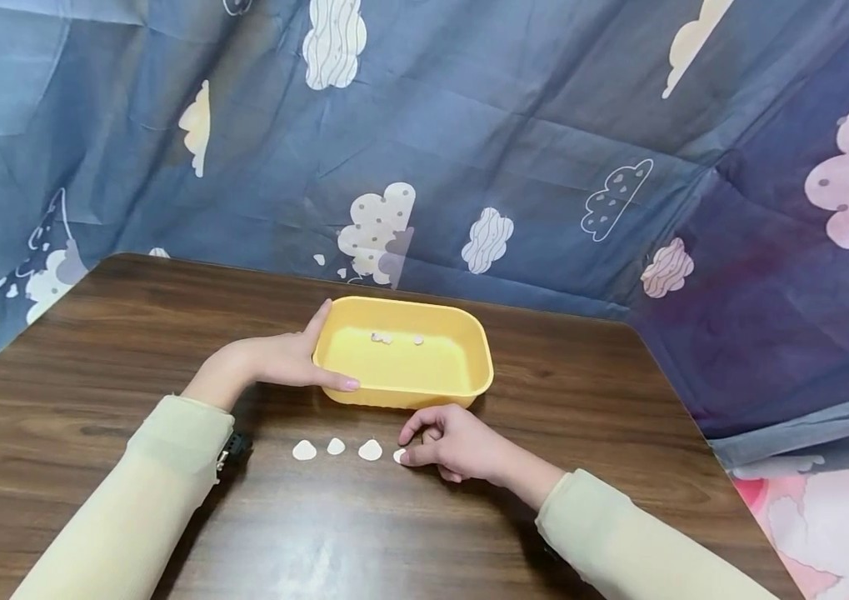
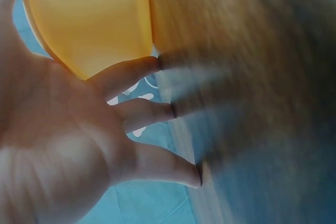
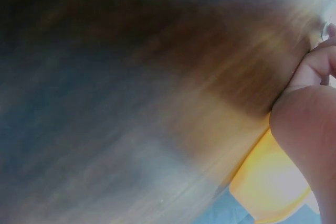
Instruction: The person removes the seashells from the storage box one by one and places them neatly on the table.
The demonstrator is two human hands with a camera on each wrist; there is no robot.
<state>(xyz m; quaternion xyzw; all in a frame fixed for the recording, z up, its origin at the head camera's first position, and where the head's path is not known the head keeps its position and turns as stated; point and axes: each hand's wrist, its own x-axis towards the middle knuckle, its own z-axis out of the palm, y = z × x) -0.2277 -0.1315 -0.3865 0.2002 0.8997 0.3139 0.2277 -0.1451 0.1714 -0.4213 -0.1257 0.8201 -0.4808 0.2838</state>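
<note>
My left hand [image 1: 285, 358] spans the left end of a yellow plastic tub [image 1: 409, 398], thumb along its front side and another finger by the back corner. In the left wrist view, straight spread fingers [image 2: 157, 163] reach down to the tabletop beside the tub. My right hand [image 1: 457, 446] is low over the table in front of the tub, thumb and index fingertips apart. Its thumb tip is at a small white shell-like piece [image 1: 397, 456], partly covered. Left of it lie similar flat pieces, a larger one [image 1: 370, 450], a small one [image 1: 336, 446] and another [image 1: 304, 450].
Inside the tub are a small pinkish-white cluster [image 1: 381, 338] and a small round piece [image 1: 418, 340]. The dark wood table [image 1: 132, 333] meets a blue cloud-printed cloth [image 1: 431, 150] behind. A pink printed cloth [image 1: 844, 517] hangs at the right.
</note>
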